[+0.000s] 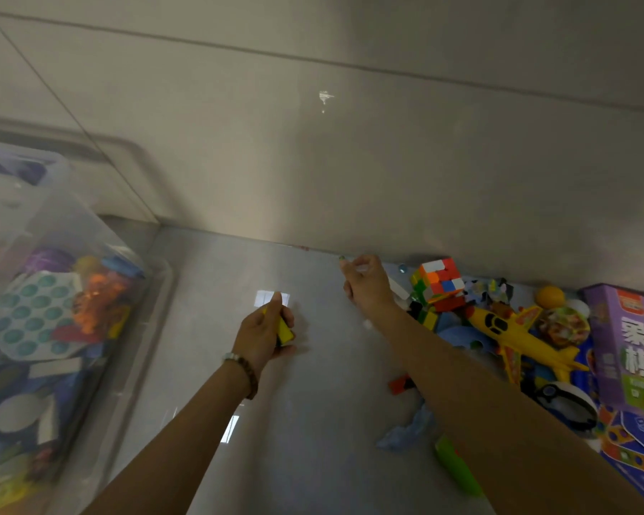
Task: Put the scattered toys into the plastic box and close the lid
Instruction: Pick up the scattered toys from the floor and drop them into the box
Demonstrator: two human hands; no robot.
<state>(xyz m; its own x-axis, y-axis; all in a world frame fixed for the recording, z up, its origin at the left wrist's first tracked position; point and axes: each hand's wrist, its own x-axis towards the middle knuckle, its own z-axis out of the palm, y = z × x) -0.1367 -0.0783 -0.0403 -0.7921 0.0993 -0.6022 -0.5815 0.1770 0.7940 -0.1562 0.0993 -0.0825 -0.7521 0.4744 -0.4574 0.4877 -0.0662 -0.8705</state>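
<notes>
The clear plastic box (pixel 153 291) stands open at the left, holding several toys, among them a white pop-it board (pixel 27 314). My left hand (pixel 264 332) grips a yellow block (pixel 285 330) above the floor's middle. Close to the wall, my right hand (pixel 365 284) has curled fingers that pinch a small pale piece with a green tip; what it is cannot be told. Scattered toys lie at the right: a colour cube (pixel 441 280), a yellow toy plane (pixel 517 336), a purple game box (pixel 632 347), a red brick (pixel 400 384).
A grey wall (pixel 350 143) rises just behind the toys. The box's clear lid (pixel 101 169) leans behind the box. A green piece (pixel 458 466), a blue scrap (pixel 406 433) and a black-and-white ball (pixel 569 403) lie under my right arm. Glossy floor (pixel 294 421) lies between box and toys.
</notes>
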